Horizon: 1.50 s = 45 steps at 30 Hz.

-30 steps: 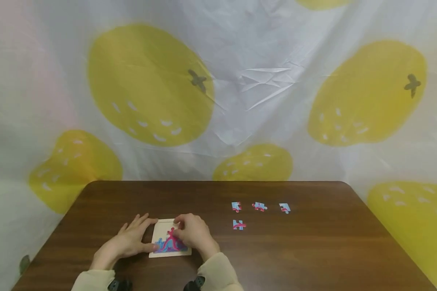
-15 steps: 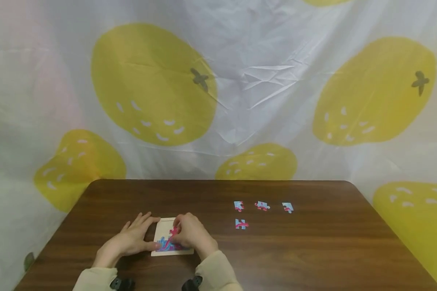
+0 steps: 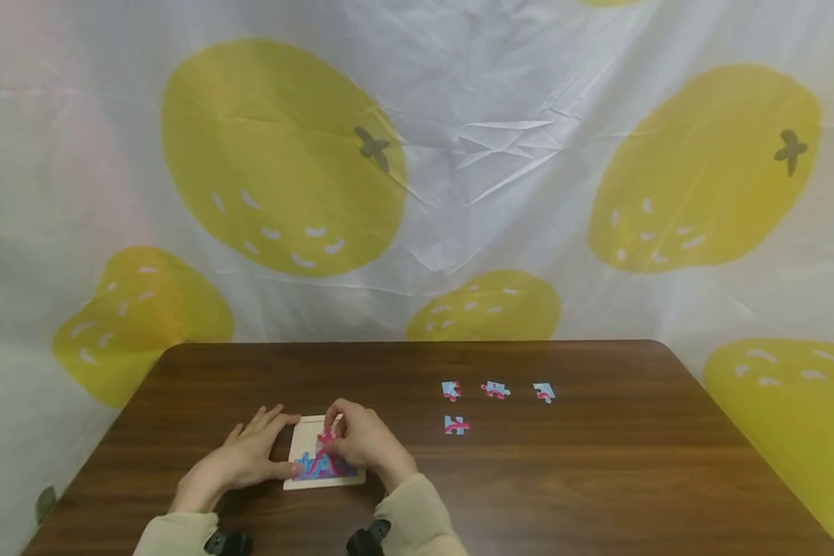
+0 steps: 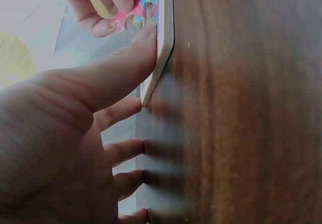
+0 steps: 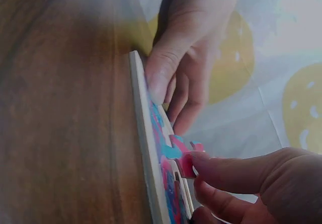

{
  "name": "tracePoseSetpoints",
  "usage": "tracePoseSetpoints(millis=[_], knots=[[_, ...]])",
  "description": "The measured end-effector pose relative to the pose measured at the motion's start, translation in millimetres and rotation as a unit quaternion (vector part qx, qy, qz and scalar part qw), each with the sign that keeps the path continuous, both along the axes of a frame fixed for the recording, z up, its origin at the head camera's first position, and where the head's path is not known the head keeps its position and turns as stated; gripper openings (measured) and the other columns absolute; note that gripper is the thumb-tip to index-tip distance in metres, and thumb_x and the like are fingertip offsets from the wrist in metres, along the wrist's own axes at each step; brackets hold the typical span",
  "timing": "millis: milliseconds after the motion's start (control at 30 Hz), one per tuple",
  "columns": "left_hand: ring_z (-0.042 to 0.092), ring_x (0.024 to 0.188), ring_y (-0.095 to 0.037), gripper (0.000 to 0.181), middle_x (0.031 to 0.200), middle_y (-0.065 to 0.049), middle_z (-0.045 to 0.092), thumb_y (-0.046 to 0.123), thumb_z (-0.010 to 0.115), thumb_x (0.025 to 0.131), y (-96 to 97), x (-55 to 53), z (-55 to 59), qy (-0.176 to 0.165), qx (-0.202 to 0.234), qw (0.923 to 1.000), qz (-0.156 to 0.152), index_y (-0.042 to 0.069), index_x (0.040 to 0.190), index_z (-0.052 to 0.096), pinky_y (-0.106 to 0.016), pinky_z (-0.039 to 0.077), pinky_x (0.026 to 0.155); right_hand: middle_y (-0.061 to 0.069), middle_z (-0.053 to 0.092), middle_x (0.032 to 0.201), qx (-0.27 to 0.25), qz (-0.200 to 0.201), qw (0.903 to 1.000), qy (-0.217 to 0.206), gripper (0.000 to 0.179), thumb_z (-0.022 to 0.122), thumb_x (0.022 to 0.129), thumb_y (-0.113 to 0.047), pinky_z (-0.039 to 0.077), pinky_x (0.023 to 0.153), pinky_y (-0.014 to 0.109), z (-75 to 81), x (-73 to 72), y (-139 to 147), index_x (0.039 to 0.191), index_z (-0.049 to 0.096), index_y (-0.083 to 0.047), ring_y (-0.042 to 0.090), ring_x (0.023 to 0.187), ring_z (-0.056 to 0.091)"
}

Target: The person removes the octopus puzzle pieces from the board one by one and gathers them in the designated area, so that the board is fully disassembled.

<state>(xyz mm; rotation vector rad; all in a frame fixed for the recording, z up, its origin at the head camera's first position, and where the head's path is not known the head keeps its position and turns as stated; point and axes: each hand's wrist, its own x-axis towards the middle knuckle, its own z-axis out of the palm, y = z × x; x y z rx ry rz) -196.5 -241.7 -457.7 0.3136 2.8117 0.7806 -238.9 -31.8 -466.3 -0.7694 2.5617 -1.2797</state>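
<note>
Cloth [image 3: 500, 69] printed with large yellow fruit hangs at the far side, behind a dark wood-grain desk [image 3: 584, 479]. Two cream sleeves [image 3: 417, 513] reach in from the near edge. The person's left grip [image 3: 243, 459] is released, fingers spread, the thumb resting on the near left part of a pale puzzle tray [image 3: 307, 437]. The right grip [image 3: 370, 442] pinches a pink jigsaw piece [image 5: 187, 165] over the tray; whether it is seated cannot be told. The tray lies left of centre, blue, purple and pink pieces [image 3: 309, 466] filling its near part. Right of it, four loose jigsaw pieces lie apart: three in a far row [image 3: 495, 390], one [image 3: 456, 425] nearer, below the leftmost.
</note>
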Motion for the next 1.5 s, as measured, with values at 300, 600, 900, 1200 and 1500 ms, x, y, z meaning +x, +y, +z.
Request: tracePoseSetpoints(millis=[300,600,900,1200,1500], knots=[[0.010,0.139,-0.057,0.081,0.150,-0.036,0.023,0.045,0.079,0.078,0.7,-0.3,-0.3,0.004,0.006,1.0000,-0.002,0.004,0.140,0.045,-0.076,0.007,0.103,-0.002,0.058,0.065,-0.054,-0.012,0.9976,-0.042,0.015,0.070,0.085,0.001,0.043,0.050,0.024,-0.7,-5.7,6.0,0.090,0.063,-0.012,0.009,0.057,0.051],[0.006,0.140,-0.056,0.082,0.152,-0.036,0.019,0.045,0.078,0.080,-3.2,-1.2,-0.1,-0.012,0.018,0.9998,0.004,0.003,0.141,0.043,-0.074,0.003,0.104,0.003,0.061,0.066,-0.119,0.006,0.9883,-0.094,0.012,0.067,0.087,0.005,0.046,0.051,0.023,2.2,-9.4,7.7,0.094,0.064,-0.004,0.013,0.058,0.060],[0.010,0.139,-0.057,0.081,0.151,-0.036,0.023,0.045,0.079,0.079,-2.2,-0.7,0.9,-0.002,-0.001,1.0000,0.000,0.004,0.141,0.045,-0.075,0.007,0.104,0.002,0.060,0.070,-0.117,-0.017,0.9887,-0.092,0.011,0.071,0.088,-0.003,0.042,0.049,0.025,4.2,-12.0,16.0,0.097,0.065,-0.007,0.017,0.060,0.056],[0.010,0.140,-0.056,0.083,0.152,-0.035,0.023,0.045,0.079,0.079,0.4,0.7,4.0,-0.011,0.001,0.9999,0.006,0.003,0.142,0.044,-0.074,0.006,0.105,0.003,0.063,0.073,-0.136,-0.017,0.9856,-0.100,0.009,0.071,0.089,-0.006,0.050,0.058,0.030,8.5,-14.6,24.8,0.097,0.066,-0.007,0.022,0.065,0.061],[0.008,0.140,-0.055,0.085,0.152,-0.035,0.020,0.048,0.078,0.079,-1.5,-1.3,1.5,-0.009,0.005,0.9999,-0.002,0.004,0.143,0.043,-0.075,0.005,0.104,0.007,0.065,0.076,-0.146,-0.032,0.9834,-0.103,0.013,0.071,0.089,-0.005,0.051,0.059,0.037,16.1,-13.9,40.0,0.101,0.067,-0.007,0.038,0.070,0.062]])
